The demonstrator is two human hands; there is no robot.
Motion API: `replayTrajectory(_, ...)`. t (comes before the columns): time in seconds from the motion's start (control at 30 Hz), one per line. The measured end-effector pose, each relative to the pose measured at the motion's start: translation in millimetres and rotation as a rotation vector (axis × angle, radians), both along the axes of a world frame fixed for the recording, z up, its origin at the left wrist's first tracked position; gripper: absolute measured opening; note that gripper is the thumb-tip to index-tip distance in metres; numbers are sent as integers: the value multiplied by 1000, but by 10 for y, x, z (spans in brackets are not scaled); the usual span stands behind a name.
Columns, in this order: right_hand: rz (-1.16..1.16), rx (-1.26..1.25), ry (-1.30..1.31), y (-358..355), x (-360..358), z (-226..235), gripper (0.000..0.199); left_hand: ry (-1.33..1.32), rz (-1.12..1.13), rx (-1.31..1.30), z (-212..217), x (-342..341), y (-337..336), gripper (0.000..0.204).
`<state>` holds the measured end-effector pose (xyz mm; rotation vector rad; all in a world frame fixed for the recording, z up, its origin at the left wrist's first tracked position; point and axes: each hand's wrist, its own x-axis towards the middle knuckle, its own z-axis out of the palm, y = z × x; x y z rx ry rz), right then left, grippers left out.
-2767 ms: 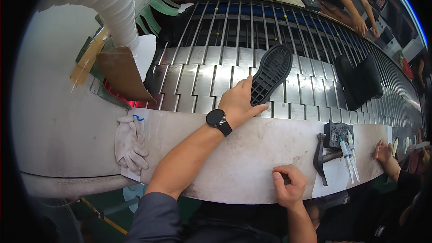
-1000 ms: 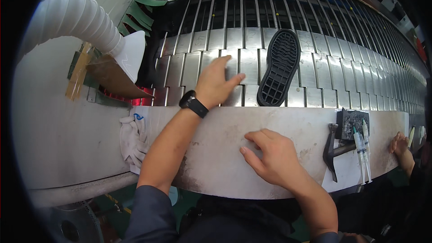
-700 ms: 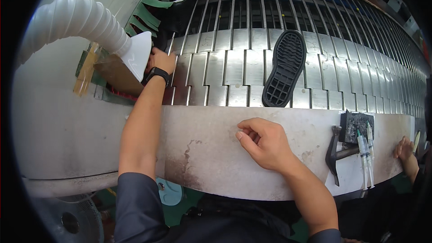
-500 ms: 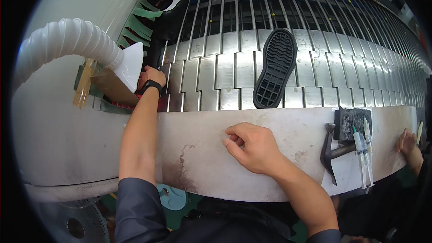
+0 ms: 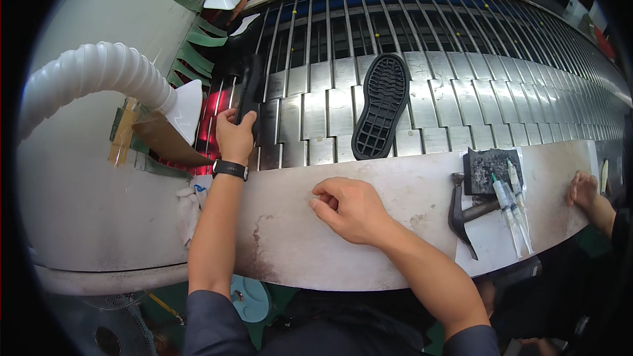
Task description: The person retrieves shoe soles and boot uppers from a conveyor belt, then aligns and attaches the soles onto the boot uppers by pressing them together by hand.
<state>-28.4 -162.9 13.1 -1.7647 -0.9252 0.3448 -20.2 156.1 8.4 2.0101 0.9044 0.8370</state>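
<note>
My left hand [image 5: 235, 133] is closed on a black shoe sole [image 5: 249, 92], held on edge at the left end of the slatted metal conveyor [image 5: 290, 133]. A second black sole [image 5: 381, 105] lies tread up on the slats farther right, touched by no hand. My right hand [image 5: 349, 209] rests over the pale worktop [image 5: 297, 250] with its fingers loosely curled in and nothing seen in them. A dark band circles my left wrist.
A white ribbed duct [image 5: 105, 69] with a flared nozzle hangs at left, beside a red-lit opening with green strips. A hammer [image 5: 456, 214], black block [image 5: 481, 168] and syringes [image 5: 511, 207] lie at right. Other people's hands [image 5: 587, 194] show at the right edge and far left.
My left hand has come out from beside the nozzle, now holding a black sole. The view has shifted slightly. My right hand keeps its curled pose above the worktop.
</note>
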Motion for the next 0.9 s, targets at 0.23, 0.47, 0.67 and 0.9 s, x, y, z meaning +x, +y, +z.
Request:
replayTrajectory(0.23, 24, 35, 76, 60, -19, 78, 23, 418, -264, 684, 127, 275, -919, 76)
replayTrajectory(0.47, 56, -8, 28, 80, -38, 138, 22, 516, -867, 290, 512, 503, -1749, 102)
replayTrajectory(0.67, -92, 109, 285, 107, -36, 150, 21, 749, -951, 448, 488, 772, -1888, 99)
replayTrajectory(0.9, 31, 22, 6, 76, -67, 142, 25, 411, -813, 27, 527, 585, -1570, 80)
